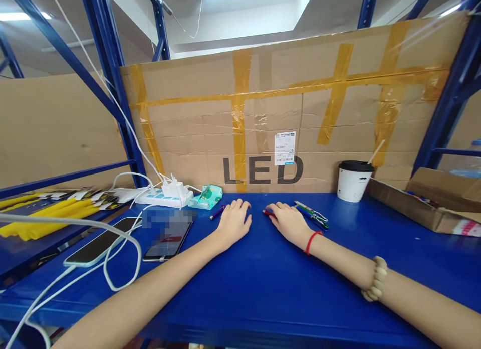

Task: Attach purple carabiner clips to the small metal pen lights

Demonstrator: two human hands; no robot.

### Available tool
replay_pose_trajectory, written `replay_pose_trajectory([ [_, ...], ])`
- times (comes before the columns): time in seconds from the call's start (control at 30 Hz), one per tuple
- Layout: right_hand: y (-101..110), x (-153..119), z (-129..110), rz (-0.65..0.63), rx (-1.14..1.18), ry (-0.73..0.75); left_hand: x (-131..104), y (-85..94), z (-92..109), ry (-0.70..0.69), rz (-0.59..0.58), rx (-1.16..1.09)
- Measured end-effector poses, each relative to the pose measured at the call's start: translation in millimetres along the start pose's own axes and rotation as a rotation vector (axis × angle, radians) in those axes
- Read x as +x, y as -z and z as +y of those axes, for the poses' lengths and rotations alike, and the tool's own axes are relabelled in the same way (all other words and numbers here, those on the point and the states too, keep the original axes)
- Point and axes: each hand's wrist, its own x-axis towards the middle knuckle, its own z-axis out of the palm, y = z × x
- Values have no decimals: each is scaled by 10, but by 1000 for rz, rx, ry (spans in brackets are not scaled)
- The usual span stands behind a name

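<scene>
My left hand [235, 221] rests palm down on the blue shelf top, fingers apart and thumb out to the side, holding nothing. Just to its left lies a purple pen [218, 212]. Across a small gap, my right hand [290, 222] is also low on the surface, its thumb and forefinger about a red pen [268, 213]; most of that pen is hidden by the fingers. Several more pens [312, 214], green, blue and pale ones among them, lie together right beyond this hand. A red cord and a beaded bracelet circle my right wrist and forearm.
Two phones [169, 238] lie at left among white cables [137, 269]. A power strip [160, 197] and green tissue pack [206, 196] stand behind. At right are a lidded paper cup [352, 183] and open cardboard box [409, 203]. Taped cardboard [195, 133] backs the shelf.
</scene>
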Motion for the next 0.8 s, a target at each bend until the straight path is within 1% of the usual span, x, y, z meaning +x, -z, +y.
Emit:
replay_pose_trajectory([
  [0.07, -17, 6, -6, 3, 162, 43, -11, -23, 35, 15, 4, -168],
  [0.13, -36, 4, -19, 0, 312, 73, -8, -36, 35, 90, 1, -313],
  [0.2, -51, -5, -43, 12, 415, 123, 9, -43, -2, 158, -9, -400],
  [0.23, -58, -11, -57, 27, 446, 156, 19, -47, -27, 168, -20, -413],
  [0.33, -78, -21, -92, 91, 502, 247, 43, -64, -83, 118, -91, -375],
  [0.43, -106, -18, -94, 120, 547, 279, 46, -86, -85, 39, -144, -362],
  [0.57, -108, -13, -79, 90, 542, 231, 40, -96, -67, 6, -144, -380],
  [0.63, -81, -17, -85, 66, 489, 219, 40, -89, -69, -14, -145, -349],
  [0.8, -28, -24, -94, 7, 374, 210, 45, -74, -67, -116, -144, -261],
])
